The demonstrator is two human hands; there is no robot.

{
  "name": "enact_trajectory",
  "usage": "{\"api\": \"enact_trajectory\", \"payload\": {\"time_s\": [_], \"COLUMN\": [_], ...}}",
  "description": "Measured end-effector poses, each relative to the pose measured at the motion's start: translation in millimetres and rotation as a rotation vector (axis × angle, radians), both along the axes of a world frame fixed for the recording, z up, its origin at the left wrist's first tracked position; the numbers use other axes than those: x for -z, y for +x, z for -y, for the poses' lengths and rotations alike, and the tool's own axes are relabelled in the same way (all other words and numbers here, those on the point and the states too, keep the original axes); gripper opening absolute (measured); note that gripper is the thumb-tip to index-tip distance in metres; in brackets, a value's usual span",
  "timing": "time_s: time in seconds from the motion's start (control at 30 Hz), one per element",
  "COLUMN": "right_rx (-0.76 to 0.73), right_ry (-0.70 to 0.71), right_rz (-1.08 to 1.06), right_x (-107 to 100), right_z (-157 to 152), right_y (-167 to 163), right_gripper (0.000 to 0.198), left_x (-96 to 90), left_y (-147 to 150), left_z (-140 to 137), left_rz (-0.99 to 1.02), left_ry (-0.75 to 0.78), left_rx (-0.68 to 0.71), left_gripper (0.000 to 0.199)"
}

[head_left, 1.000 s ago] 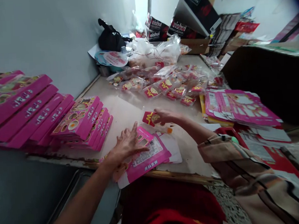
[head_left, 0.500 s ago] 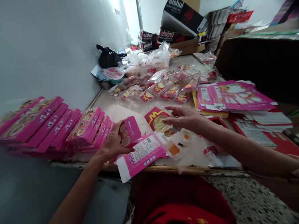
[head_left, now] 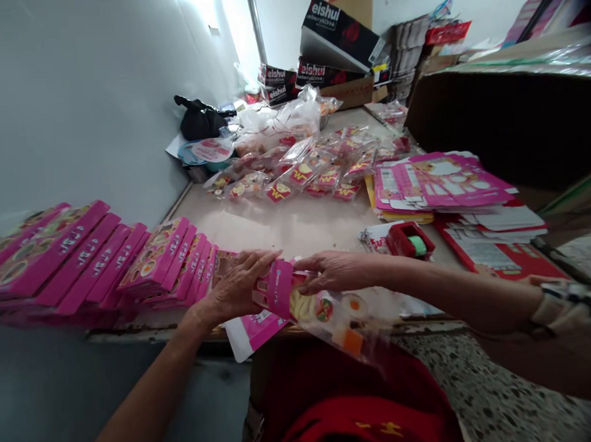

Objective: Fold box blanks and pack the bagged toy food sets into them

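Observation:
My left hand (head_left: 235, 288) is closed around a pink printed carton (head_left: 280, 290) near the front edge of the table. A clear plastic bag of toy food (head_left: 348, 311), with fries, a fried egg and an orange piece showing, has its left end at the carton's opening. My right hand (head_left: 341, 270) grips that bag by its upper left part, close beside the carton. How far the bag reaches inside is hidden. Below the left hand, another flattened-looking pink carton (head_left: 259, 331) lies on the table edge, partly covered.
Rows of filled pink cartons (head_left: 92, 253) lean at the left by the wall. Farther back lie several bagged toy sets (head_left: 317, 169). To the right are flat pink cartons (head_left: 443, 182), a red tape dispenser (head_left: 411, 240) and a large open cardboard box (head_left: 499, 115).
The bag has moved left to the carton, its red-and-yellow card now out of sight. Both hands have come together. The tape dispenser at the right now shows plainly.

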State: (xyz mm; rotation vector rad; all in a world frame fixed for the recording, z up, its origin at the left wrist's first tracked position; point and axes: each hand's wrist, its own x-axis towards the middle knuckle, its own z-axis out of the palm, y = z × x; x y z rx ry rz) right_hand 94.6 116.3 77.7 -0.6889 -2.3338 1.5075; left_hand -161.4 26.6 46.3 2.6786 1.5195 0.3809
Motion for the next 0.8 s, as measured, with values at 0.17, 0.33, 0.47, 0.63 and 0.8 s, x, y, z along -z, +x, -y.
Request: {"api": "enact_trajectory", "payload": {"time_s": [0.17, 0.33, 0.47, 0.63, 0.8], "right_rx": [0.138, 0.255, 0.469, 0.715, 0.601], "right_ry": [0.217, 0.112, -0.408, -0.297, -0.178], "right_rz": [0.249, 0.247, 0.008, -0.209, -0.281], "right_x": [1.3, -9.2, 6.7, 29.7, 37.5], "right_z": [-15.5, -24.0, -1.1, 29.2, 18.2], "right_y": [-12.9, 48.2, 84.8, 47.1, -23.2], "right_gripper": [0.054, 0.076, 0.050, 0.021, 0.012], "left_x": [11.9, 26.1, 27.8, 21.4, 4.0], "left_y": [5.9, -10.4, -19.3, -6.4, 15.4], "left_z": [1.8, 0.8, -8.0, -19.3, -39.9], "left_rz": [-0.081, -0.018, 0.051, 0.020, 0.104], "left_ry": [0.048, 0.090, 0.079, 0.094, 0.084], "left_rx": [0.026, -0.158, -0.205, -0.173, -0.044], "left_gripper": [0.080, 0.095, 0.105, 0.105, 0.107]}}
